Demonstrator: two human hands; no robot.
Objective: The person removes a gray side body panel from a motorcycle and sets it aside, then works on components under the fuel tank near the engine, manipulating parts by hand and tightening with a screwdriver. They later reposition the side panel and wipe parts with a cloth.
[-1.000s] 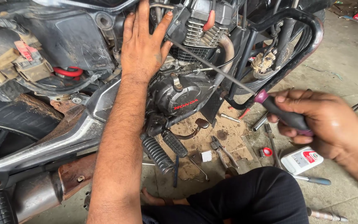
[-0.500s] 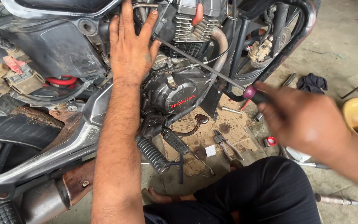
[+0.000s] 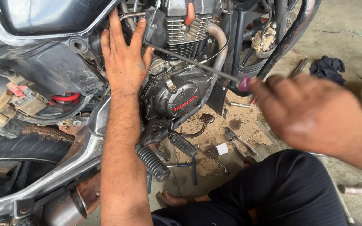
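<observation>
While working at the motorcycle [image 3: 63, 67] propped over the floor, brace firmly against the frame beside the engine [image 3: 177, 90]. Keep the left hand [image 3: 124, 62] spread flat, fingers apart, just left of the cylinder fins, steadying the bike. Keep the right hand [image 3: 311, 111], blurred but seemingly closed round the purple handle, in line with the long screwdriver [image 3: 193, 63]. Hold the shaft straight, tip seated near the left fingertips at the top of the engine, and press along its axis to avoid slipping. Mind the pliers [image 3: 237, 139] lying on the cardboard [image 3: 248, 123] below.
</observation>
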